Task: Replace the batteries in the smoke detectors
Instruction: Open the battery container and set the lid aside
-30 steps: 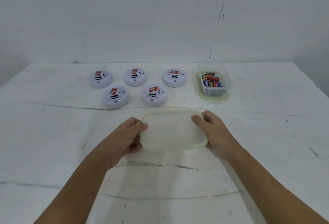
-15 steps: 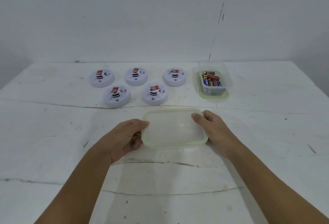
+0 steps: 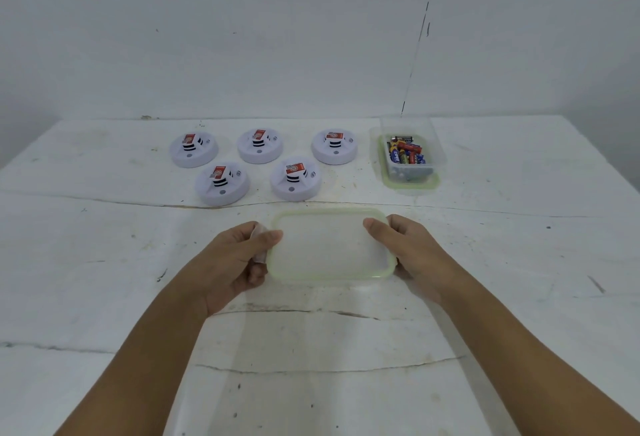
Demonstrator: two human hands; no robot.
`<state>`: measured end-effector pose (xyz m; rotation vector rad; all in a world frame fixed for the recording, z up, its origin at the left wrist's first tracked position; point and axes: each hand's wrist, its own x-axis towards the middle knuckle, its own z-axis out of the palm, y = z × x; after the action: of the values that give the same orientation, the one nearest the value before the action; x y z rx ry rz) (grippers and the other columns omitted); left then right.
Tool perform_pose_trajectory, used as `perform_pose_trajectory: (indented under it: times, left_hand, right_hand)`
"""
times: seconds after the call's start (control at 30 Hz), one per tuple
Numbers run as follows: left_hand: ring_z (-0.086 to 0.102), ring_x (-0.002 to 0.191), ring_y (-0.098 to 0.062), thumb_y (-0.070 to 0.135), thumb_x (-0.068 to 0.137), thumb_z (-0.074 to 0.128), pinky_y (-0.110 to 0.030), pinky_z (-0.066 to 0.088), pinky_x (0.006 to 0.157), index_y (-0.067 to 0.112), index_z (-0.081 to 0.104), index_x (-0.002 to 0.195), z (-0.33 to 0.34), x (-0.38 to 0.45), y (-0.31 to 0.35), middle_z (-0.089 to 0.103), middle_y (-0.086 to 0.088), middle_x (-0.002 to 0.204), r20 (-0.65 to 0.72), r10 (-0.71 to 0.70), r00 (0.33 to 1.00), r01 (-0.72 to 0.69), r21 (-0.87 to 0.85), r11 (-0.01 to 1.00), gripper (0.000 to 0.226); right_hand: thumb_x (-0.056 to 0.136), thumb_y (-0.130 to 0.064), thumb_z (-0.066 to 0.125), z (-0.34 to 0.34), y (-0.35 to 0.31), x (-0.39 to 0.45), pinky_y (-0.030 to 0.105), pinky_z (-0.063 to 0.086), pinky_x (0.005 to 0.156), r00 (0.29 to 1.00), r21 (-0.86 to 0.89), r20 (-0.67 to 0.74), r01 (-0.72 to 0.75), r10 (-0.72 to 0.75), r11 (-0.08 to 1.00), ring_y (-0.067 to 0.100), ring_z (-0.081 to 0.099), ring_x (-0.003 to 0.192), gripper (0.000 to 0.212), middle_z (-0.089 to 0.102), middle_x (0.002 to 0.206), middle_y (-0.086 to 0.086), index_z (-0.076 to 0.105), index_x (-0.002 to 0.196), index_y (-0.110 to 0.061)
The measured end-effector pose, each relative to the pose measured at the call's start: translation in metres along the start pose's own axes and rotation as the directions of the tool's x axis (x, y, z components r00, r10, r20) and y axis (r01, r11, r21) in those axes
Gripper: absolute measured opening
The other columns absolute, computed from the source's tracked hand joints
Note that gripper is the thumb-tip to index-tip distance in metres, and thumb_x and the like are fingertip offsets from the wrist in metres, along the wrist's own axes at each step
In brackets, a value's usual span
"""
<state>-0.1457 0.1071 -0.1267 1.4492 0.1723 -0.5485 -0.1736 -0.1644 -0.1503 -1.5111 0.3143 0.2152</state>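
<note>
Two hands, left hand (image 3: pixel 235 264) and right hand (image 3: pixel 408 250), grip a lidded container (image 3: pixel 330 245), apparently empty, now nearer; five smoke detectors (image 3: pixel 221 183) untouched, batteries (image 3: pixel 407 155) waiting.

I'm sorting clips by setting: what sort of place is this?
Probably a staged indoor workbench: a bare white wall, a scuffed white table, five smoke detectors set out in rows.

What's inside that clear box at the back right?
The clear box holds loose batteries, red, blue and yellow. Those on top hide what lies underneath. A green-rimmed lid sits beneath it.
</note>
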Motion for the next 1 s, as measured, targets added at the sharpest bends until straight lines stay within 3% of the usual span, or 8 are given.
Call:
perform_pose_trajectory:
  times: [0.13,0.27,0.4,0.47,0.53,0.63,0.83,1.0]
  left_hand:
    - [0.029,0.055,-0.015,0.02,0.095,0.071,-0.024,0.03,0.048,0.019,0.039,0.063,0.001,0.0,0.001,0.036,0.0,0.064,-0.021,0.007,1.0,-0.007,0.03,1.0,0.045]
    - [0.028,0.054,-0.015,0.021,0.096,0.071,-0.023,0.03,0.049,0.021,0.04,0.062,0.003,0.0,0.0,0.036,0.001,0.064,-0.039,0.005,0.999,-0.003,0.055,0.998,0.045]
    - [0.03,0.052,-0.014,0.026,0.092,0.076,-0.025,0.028,0.051,0.018,0.046,0.068,0.005,-0.005,0.0,0.037,0.0,0.064,-0.111,0.031,0.993,-0.022,0.081,0.996,0.04]
    - [0.033,0.051,-0.014,0.038,0.088,0.079,-0.025,0.032,0.051,0.012,0.053,0.081,0.007,-0.01,-0.002,0.045,-0.001,0.068,-0.212,0.08,0.974,-0.046,0.163,0.985,0.037]
    - [0.039,0.052,-0.013,0.052,0.087,0.075,-0.026,0.037,0.052,0.01,0.057,0.099,0.011,-0.017,-0.008,0.055,-0.003,0.076,-0.352,0.133,0.927,-0.056,0.221,0.974,0.047]
    - [0.04,0.049,-0.012,0.061,0.091,0.064,-0.027,0.037,0.052,0.013,0.055,0.103,0.016,-0.032,-0.02,0.056,-0.003,0.078,-0.471,0.09,0.878,-0.041,0.115,0.993,0.051]
    - [0.046,0.048,-0.015,0.054,0.092,0.067,-0.027,0.038,0.054,0.005,0.068,0.085,0.032,-0.061,-0.036,0.071,-0.006,0.071,-0.258,-0.086,0.962,0.118,0.109,0.987,0.049]
    - [0.058,0.051,-0.013,0.048,0.101,0.058,-0.029,0.044,0.058,0.005,0.069,0.104,0.039,-0.052,-0.029,0.08,-0.005,0.09,-0.276,-0.022,0.961,0.051,0.098,0.994,0.045]
  right_hand:
    - [0.094,-0.038,0.074,-0.002,-0.002,0.001,0.026,0.051,0.065,0.999,0.036,-0.001,-0.041,0.041,0.999,0.016,0.065,0.075,0.032,0.07,0.089,0.003,0.066,0.102,-0.008]
    - [0.077,-0.041,0.087,-0.003,-0.002,0.0,0.029,0.038,0.055,0.998,0.112,-0.048,-0.043,0.049,0.993,0.021,0.052,0.069,0.041,0.057,0.078,0.007,0.055,0.077,-0.015]
    - [0.058,-0.05,0.096,-0.003,-0.003,-0.004,0.043,0.054,0.073,0.999,0.138,-0.01,-0.047,0.049,0.989,0.025,0.064,0.083,0.068,0.064,0.094,0.013,0.06,0.103,-0.013]
    - [0.064,-0.042,0.092,-0.003,-0.009,-0.005,0.046,0.058,0.08,0.998,0.137,-0.013,-0.051,0.054,0.989,0.024,0.068,0.087,0.059,0.066,0.1,0.012,0.056,0.102,-0.014]
    - [0.076,-0.03,0.09,-0.005,-0.015,-0.004,0.038,0.053,0.068,0.998,0.088,-0.065,-0.018,0.024,0.996,0.024,0.062,0.084,0.046,0.059,0.097,0.01,0.055,0.1,-0.013]
    - [0.088,-0.032,0.082,-0.008,-0.023,0.0,0.029,0.047,0.071,0.985,-0.225,-0.118,0.097,-0.126,0.969,0.017,0.057,0.083,0.029,0.057,0.094,0.001,0.064,0.11,-0.024]
    - [0.096,-0.043,0.069,0.006,-0.038,0.014,0.026,0.048,0.088,0.983,-0.38,0.004,0.17,-0.182,0.909,0.006,0.065,0.1,0.016,0.074,0.105,-0.009,0.078,0.097,-0.03]
    - [0.094,-0.042,0.07,0.001,-0.036,0.019,0.031,0.038,0.073,0.995,-0.427,0.058,0.102,-0.085,0.898,0.014,0.052,0.08,0.022,0.062,0.088,-0.005,0.068,0.084,-0.023]
